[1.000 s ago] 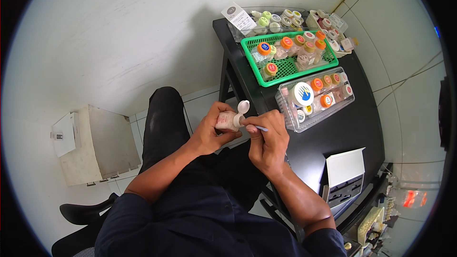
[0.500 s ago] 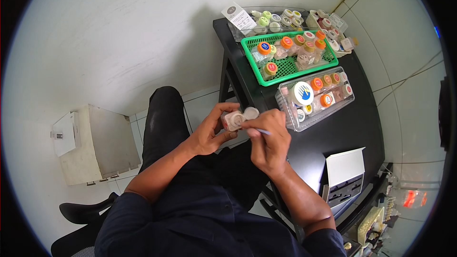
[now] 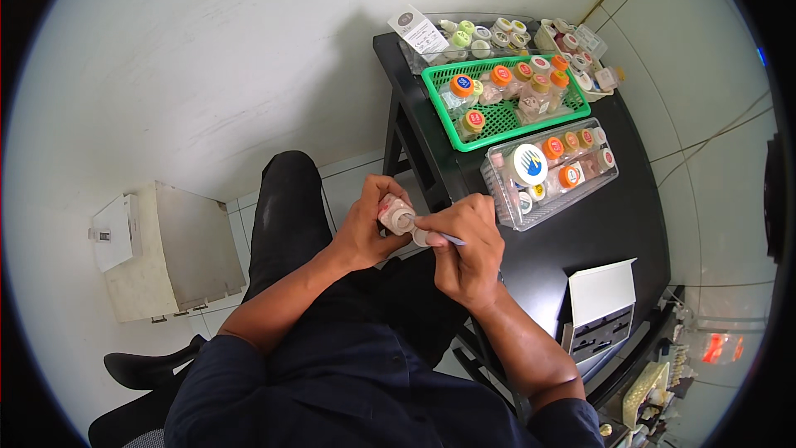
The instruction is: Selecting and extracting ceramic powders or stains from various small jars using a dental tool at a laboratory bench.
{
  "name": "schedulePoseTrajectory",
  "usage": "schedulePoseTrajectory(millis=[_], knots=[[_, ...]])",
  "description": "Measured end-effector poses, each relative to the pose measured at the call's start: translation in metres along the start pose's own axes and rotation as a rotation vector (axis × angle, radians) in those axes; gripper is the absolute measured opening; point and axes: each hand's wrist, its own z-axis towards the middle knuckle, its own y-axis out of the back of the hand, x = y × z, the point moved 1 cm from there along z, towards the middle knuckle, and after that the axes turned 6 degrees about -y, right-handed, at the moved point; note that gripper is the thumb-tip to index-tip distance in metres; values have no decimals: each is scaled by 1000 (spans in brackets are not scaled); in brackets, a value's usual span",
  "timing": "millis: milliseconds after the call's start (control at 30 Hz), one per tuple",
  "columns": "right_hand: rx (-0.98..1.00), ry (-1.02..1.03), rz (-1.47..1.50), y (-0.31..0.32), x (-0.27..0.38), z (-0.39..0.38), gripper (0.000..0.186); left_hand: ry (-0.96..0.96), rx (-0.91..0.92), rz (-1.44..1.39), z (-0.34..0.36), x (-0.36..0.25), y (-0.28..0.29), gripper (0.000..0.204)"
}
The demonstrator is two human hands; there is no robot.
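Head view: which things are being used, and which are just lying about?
In use: small open flip-top bottle, in the left hand; thin bluish tool, in the right hand.
Lying about: green mesh jar basket; clear plastic jar basket; open white-lidded box; printed card.

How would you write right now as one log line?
left hand: holds open bottle | right hand: holds thin stick by bottle's mouth | black table: green basket, clear bin, both with jars
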Motion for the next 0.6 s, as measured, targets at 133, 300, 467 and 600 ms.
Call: schedulePoseTrajectory(millis=[133,300,467,600], knots=[[-40,42,18,1,3,-1,13,-73,-50,78,-2,5,0,68],[33,-18,33,-6,-4,-5,22,-7,-34,149,4,-1,3,64],[41,-28,30,-7,-9,-5,20,-148,-45,187,5,-2,1,52],[-92,-13,11,-5,-3,-5,20,68,39,68,1,-6,4,54]])
